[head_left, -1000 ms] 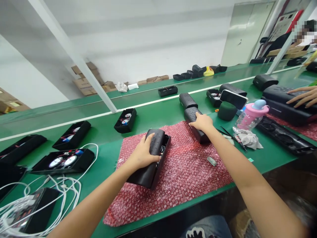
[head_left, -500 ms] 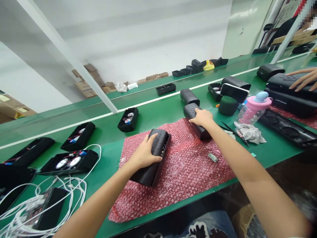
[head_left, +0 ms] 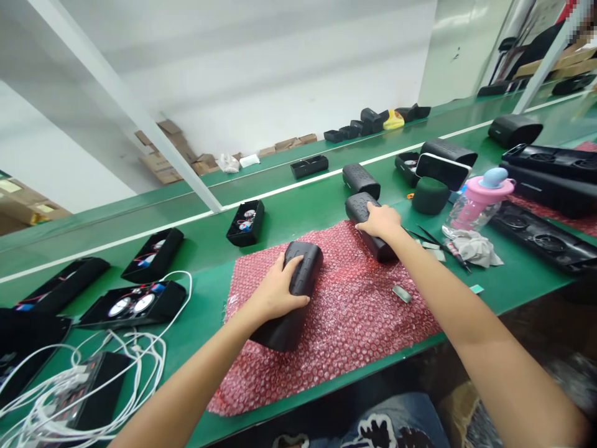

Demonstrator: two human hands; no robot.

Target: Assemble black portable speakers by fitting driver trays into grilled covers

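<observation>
Two black speakers with textured tops lie on a pink bubble-wrap sheet [head_left: 354, 336]. My left hand [head_left: 278, 292] grips the nearer speaker [head_left: 305, 277], thumb across its top and the other fingers over its far-left side. Farther back, my right hand [head_left: 383, 222] is closed over the upper part of the second speaker [head_left: 379, 247], which rests at the sheet's back edge. The undersides of both speakers and some of my fingertips are hidden. A small grey piece [head_left: 402, 294] sits on the bubble wrap below my right forearm.
Opened housings with wires and round drivers [head_left: 133, 305] stand at left, beside tangled white cables [head_left: 144, 373]. Another black speaker [head_left: 361, 180] is just behind my right hand. At right are a phone [head_left: 443, 171], a green cylinder [head_left: 430, 196], a pink-lidded bottle [head_left: 480, 202], tweezers and crumpled tissue [head_left: 476, 249].
The speaker under my left hand has turned so its right-side gap no longer shows. My right hand stays put. A co-worker's hand at far right has left view, and the top housing there now shows drivers.
</observation>
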